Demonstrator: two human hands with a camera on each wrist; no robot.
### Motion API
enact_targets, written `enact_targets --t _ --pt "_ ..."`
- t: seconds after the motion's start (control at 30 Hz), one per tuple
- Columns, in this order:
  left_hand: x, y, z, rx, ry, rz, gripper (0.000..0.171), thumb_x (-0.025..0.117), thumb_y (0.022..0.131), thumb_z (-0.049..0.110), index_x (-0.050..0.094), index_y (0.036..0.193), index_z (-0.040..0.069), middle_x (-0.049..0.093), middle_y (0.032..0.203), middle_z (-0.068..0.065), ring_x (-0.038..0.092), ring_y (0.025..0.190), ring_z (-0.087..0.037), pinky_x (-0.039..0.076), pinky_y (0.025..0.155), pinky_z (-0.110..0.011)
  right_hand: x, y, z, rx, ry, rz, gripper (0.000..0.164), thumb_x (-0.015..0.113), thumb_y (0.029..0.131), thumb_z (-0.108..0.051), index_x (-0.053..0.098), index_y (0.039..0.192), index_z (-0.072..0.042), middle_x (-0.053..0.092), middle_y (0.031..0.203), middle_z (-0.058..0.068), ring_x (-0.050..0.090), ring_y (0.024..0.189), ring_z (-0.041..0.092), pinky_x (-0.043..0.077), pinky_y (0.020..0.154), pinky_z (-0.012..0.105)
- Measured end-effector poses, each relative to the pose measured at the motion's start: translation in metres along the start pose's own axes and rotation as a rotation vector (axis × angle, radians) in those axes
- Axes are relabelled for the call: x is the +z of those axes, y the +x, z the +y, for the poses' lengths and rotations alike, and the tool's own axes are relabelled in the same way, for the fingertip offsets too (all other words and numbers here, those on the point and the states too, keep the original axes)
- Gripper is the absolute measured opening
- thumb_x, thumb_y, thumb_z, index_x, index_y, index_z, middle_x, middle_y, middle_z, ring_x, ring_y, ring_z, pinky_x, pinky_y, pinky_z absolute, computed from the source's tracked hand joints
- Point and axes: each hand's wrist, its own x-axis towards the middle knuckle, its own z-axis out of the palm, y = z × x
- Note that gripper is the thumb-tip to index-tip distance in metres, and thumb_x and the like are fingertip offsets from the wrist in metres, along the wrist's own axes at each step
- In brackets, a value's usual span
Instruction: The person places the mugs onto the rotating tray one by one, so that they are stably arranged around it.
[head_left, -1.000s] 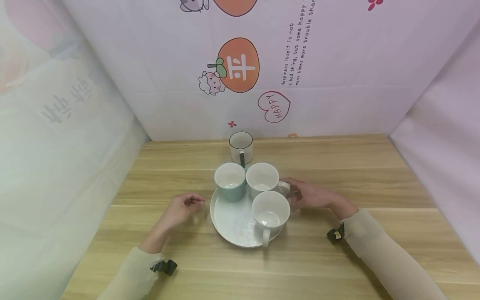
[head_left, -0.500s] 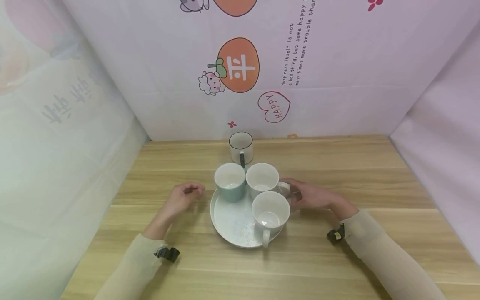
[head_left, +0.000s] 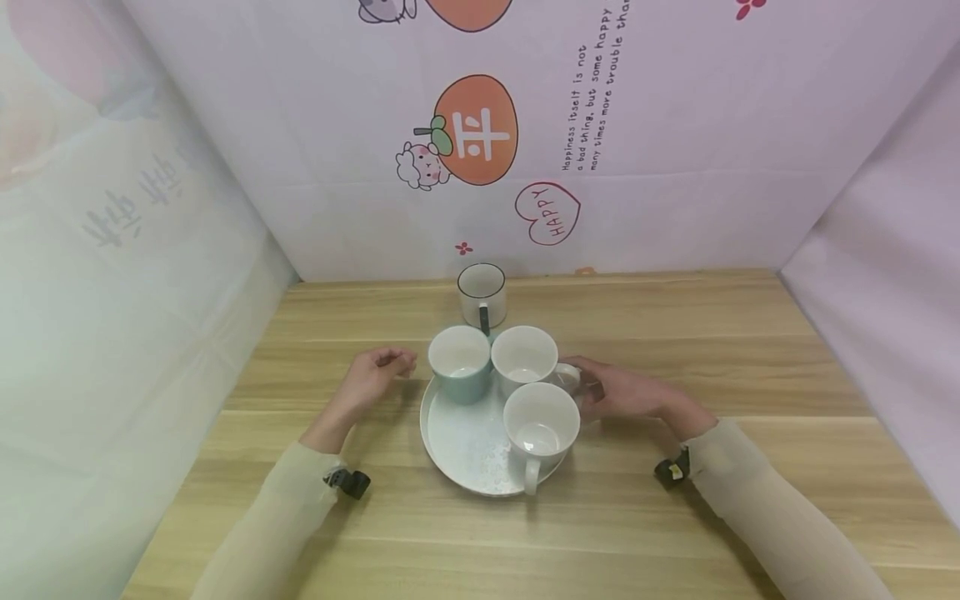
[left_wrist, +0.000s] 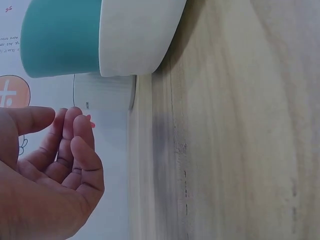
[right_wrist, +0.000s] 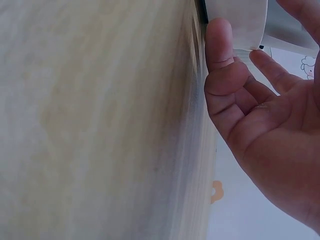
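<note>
A round white tray (head_left: 465,450) bears three mugs: a teal mug (head_left: 462,383) with a white inside at the back left, a white mug (head_left: 525,354) beside it, and another white mug (head_left: 542,423) at the front right, its handle toward me. My left hand (head_left: 378,375) hovers left of the teal mug (left_wrist: 60,40), fingers loosely bent and holding nothing. On the tray's right, my right hand (head_left: 622,392) lies by the back white mug's handle; that handle partly covers its fingers. In the right wrist view its fingertips (right_wrist: 219,35) are right at a white wall.
A white mug (head_left: 482,292) with a black rim and dark handle stands behind the tray, near the back wall. The wooden table (head_left: 675,517) meets printed white cloth (head_left: 675,150) at the back, with cloth walls at both sides.
My left hand has moved away from me along the tray's left side, up beside the teal mug. The right hand, tray and mugs have stayed in place.
</note>
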Motion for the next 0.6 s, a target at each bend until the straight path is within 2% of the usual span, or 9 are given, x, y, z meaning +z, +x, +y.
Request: enact_targets --t 0.17,0.43,0.6 --pt "0.002 0.011 0.003 -0.02 -0.02 0.013 0.041 0.055 0.102 0.039 0.065 0.125 0.006 0.069 0.117 -0.013 0.064 0.11 -0.025 0.054 0.097 -0.048 0.001 0.0 0.0 0.01 -0.008 0.009 0.079 0.076 0.086 -0.012 0.033 0.151 -0.023 0.063 0.126 0.016 0.067 0.109 0.026 0.057 0.086 0.031" --pt "0.007 0.025 0.014 0.019 -0.009 0.006 0.042 0.056 0.102 0.041 0.066 0.124 0.008 0.069 0.12 -0.014 0.064 0.111 -0.028 0.053 0.099 -0.05 0.001 -0.002 -0.003 0.011 -0.015 0.015 0.08 0.075 0.086 -0.011 0.032 0.152 -0.021 0.064 0.125 0.017 0.068 0.108 0.026 0.057 0.086 0.031" --pt "0.008 0.031 0.018 -0.009 -0.021 -0.012 0.043 0.053 0.103 0.041 0.064 0.127 0.007 0.066 0.127 -0.014 0.062 0.117 -0.029 0.05 0.104 -0.052 0.002 -0.003 -0.005 0.015 -0.012 0.017 0.08 0.076 0.087 -0.013 0.032 0.153 -0.022 0.064 0.125 0.017 0.068 0.109 0.025 0.057 0.086 0.031"
